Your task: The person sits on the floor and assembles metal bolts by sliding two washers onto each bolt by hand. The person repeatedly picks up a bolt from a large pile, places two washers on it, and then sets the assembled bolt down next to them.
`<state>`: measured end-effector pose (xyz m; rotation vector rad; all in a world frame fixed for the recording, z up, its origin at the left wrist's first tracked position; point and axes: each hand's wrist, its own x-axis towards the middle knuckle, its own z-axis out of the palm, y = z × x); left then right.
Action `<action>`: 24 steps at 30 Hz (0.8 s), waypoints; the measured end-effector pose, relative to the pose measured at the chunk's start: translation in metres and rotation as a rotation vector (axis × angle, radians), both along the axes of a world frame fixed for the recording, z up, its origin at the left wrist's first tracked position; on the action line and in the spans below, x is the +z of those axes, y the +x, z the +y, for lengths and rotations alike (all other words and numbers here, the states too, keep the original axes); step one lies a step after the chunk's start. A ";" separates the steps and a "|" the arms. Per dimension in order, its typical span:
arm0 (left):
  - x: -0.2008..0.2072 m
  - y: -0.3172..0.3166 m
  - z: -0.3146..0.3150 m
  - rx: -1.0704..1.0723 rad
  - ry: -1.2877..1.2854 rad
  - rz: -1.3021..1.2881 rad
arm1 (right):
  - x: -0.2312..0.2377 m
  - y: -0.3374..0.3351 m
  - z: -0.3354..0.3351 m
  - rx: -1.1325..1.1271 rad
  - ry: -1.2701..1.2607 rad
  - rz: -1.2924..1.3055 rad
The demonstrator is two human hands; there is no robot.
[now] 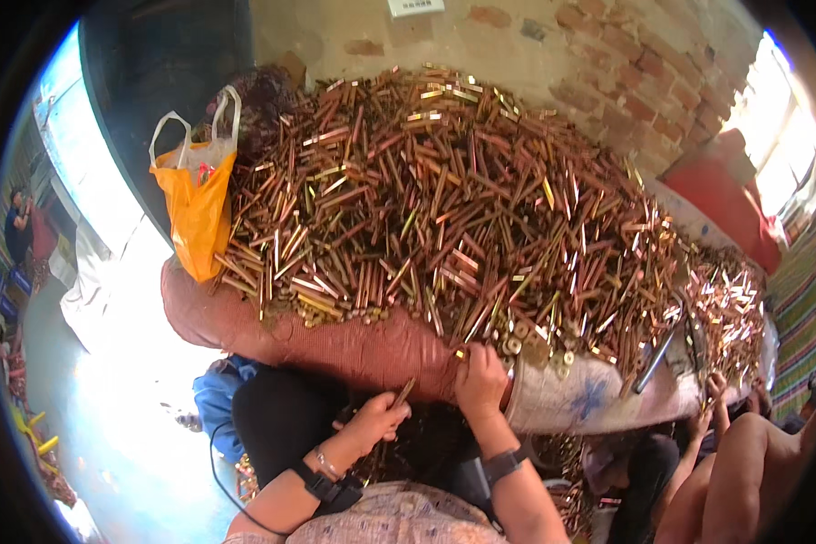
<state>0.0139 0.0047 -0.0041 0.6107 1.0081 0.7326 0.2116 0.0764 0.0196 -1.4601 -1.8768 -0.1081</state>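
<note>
Left hand [375,422] closed on a metal piece [405,391]; right hand [481,384] at the front of the pile [444,199]

Fingers and thumb of the left hand are together, clamped on one short, narrow, brownish piece. Its free end points up and away from the person, above the lap and short of the pile. A watch [333,488] and a bracelet [327,463] are worn on this wrist.

Fingers of the right hand are curled, back of the hand uppermost, over the front edge of a reddish roll [335,349] that borders the pile. Whether they grip anything cannot be told; the fingertips are partly hidden. A dark band [504,464] is worn on this wrist.

Contents of the pile are mostly thin, straight, copper-coloured lengths, lying in all directions. Round pieces with holes, resembling washers [514,345], lie at its front edge, just beside the right hand. Adjoining the reddish roll is a whitish roll [553,394] with a blue mark. Farther right, a dark rod [655,363] lies slanted across the pile's edge.

An orange bag [198,213] with white handles stands at the pile's left side. At the lower right, a co-worker's hand [715,387] is near the pile's right-hand end.
</note>
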 end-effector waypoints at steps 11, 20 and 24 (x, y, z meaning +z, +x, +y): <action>0.002 -0.001 0.002 -0.024 0.019 0.014 | -0.002 -0.001 0.000 -0.008 -0.006 0.012; 0.000 0.001 0.001 -0.019 0.014 0.001 | -0.001 -0.001 -0.001 -0.031 -0.045 0.003; 0.000 0.000 0.001 -0.037 0.000 -0.005 | 0.000 -0.002 -0.001 -0.015 -0.069 0.034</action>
